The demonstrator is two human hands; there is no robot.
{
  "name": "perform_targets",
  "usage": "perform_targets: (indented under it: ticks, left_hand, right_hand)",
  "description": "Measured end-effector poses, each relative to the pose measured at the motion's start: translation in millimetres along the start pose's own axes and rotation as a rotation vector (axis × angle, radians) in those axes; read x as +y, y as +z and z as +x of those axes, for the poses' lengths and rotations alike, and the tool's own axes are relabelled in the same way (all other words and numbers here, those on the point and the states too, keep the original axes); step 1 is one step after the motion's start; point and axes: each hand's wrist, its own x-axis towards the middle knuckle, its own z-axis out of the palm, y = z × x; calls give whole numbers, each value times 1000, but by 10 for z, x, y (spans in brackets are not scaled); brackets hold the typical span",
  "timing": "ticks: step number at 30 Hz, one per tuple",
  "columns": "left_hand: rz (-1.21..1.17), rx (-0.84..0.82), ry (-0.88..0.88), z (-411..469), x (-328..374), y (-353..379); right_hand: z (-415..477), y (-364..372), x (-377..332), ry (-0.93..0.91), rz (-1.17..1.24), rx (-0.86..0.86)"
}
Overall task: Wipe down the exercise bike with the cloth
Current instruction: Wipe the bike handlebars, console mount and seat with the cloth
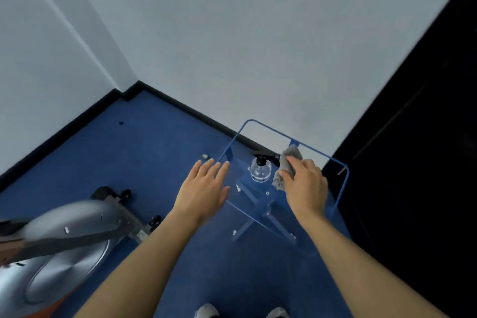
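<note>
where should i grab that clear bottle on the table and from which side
Probably the round clear body of the bottle, just below its black top, coming from its left with the open left hand. It stands upright, its spout points right, and the right hand holding the cloth crowds that side.

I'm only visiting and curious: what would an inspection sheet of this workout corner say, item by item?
Surface: clear table with a blue frame, standing on blue carpet.
Job's things: grey cloth in the right hand; exercise bike at lower left, blurred, not touched.
Clutter: clear pump bottle on the table; small pale object and dark speck on the carpet, too small to identify.
Grips: left hand flat and open by the table's left edge, holding nothing; right hand curled round the cloth.
Cables: nothing seen.
Surroundings: white walls, black skirting, dark panel at right.
</note>
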Motion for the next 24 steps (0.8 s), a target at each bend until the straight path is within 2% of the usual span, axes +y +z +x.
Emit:
perform_targets:
  ticks: [6, 13, 19, 24]
  left_hand:
    - [-19, 296, -86, -778, -754, -1331]
    - [53, 594, -141, -2125, -1969, -2213]
    - [100, 646, -165, -3114, -2985, -2303]
    - [22, 601, -229, -3331, -3735, -2222]
  right_hand:
    - [47, -822, -1450, -259, 34, 88]
    - [-547, -1032, -3211, -459, 288, 89]
    - [-1199, -966, -4271, -521, 459, 89]
    - [-1511, -778, -4918, -501, 496, 104]
